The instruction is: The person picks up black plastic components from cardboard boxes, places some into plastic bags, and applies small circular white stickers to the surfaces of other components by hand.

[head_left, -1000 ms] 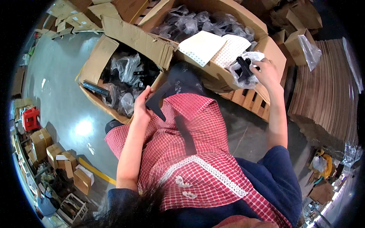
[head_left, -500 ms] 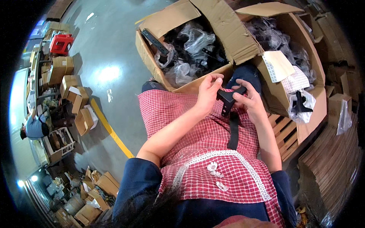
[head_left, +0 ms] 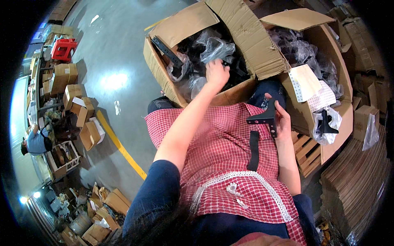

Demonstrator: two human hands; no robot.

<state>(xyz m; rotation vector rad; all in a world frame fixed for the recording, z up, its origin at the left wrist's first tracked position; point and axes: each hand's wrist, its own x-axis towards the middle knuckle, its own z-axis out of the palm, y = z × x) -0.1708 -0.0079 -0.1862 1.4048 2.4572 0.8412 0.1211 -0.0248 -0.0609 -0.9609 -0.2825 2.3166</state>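
My right hand (head_left: 281, 119) is closed round a black bracket (head_left: 263, 117), an angled piece with holes along its edges, held over my lap. My left hand (head_left: 216, 76) reaches into the open cardboard box (head_left: 235, 95) in front of me. Its fingers are bent together among clear plastic bags (head_left: 217, 48) and black parts; what they grip, if anything, is hidden. A long black slotted strip (head_left: 166, 51) leans inside the box's left wall.
At right, a second carton (head_left: 344, 78) holds bagged black parts. White dotted sheets (head_left: 304, 83) and a bagged black bracket (head_left: 325, 123) lie on its near edge. Flattened cardboard (head_left: 357, 176) is stacked at lower right. A person (head_left: 37, 139) is at far left.
My left hand has left the bracket and moved forward into the box. The bracket, now in my right hand alone, has turned and come slightly nearer me.
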